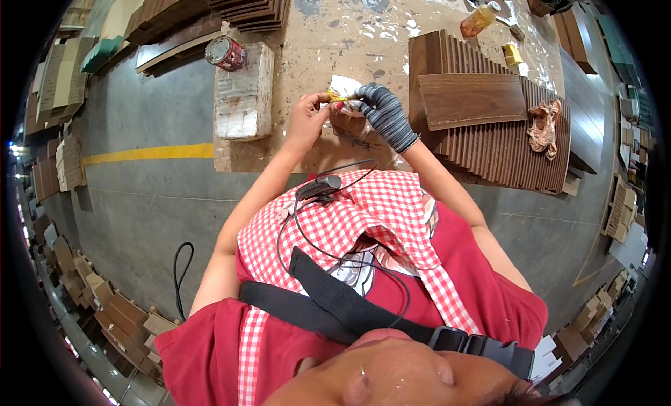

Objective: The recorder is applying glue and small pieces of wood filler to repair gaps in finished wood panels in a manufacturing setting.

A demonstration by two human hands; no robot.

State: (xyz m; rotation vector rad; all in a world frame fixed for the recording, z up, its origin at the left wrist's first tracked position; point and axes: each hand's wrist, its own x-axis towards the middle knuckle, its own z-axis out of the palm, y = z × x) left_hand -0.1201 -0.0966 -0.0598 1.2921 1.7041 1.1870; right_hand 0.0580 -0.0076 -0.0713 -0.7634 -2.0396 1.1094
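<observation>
At the near edge of the work table, my bare left hand (pixel 306 121) pinches a thin yellow strip (pixel 337 96), perhaps a band or string. My right hand (pixel 386 115), in a grey striped glove, is closed on the other side of it. Between my fingers sits a small crumpled white bundle (pixel 344 84), partly hidden by both hands; I cannot make out whether it is paper, plastic or cloth. A bit of red shows at my left fingertips. Just below, some thin dark pieces (pixel 353 135) lie on the table.
Left stands a paint-smeared white block (pixel 242 102) with a stained can (pixel 226 53) on it. Brown boards (pixel 482 140) are stacked to the right, topped by a loose board (pixel 472 100) and a crumpled cloth (pixel 544 129). A bottle (pixel 479 19) stands farther back on the paint-spotted table (pixel 314 46).
</observation>
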